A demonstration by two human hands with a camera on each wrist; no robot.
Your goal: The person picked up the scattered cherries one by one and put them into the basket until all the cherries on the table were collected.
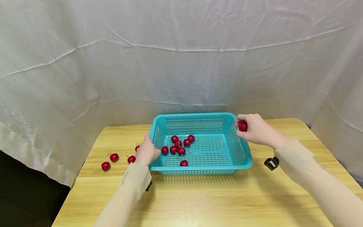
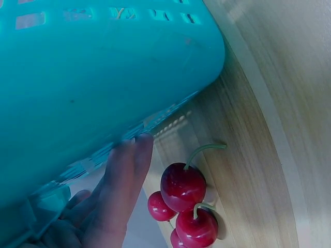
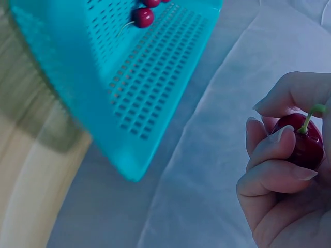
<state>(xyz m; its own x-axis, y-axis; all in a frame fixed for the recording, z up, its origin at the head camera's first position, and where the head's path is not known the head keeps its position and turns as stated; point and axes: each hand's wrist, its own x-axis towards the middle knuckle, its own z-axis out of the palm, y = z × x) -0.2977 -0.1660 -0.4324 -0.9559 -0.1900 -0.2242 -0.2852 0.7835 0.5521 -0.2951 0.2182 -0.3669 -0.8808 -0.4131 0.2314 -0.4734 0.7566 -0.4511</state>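
A blue plastic basket with slotted walls stands on the wooden table, several red cherries lying toward its left half. My left hand holds the basket's left rim, and in the left wrist view its fingers lie against the outer wall. Over the right rim, my right hand grips one cherry. The right wrist view shows this dark red cherry with a green stem, fingers curled round it.
Several loose cherries lie on the table left of the basket, some close beside my left hand. A pale cloth curtain hangs behind the table and along both sides.
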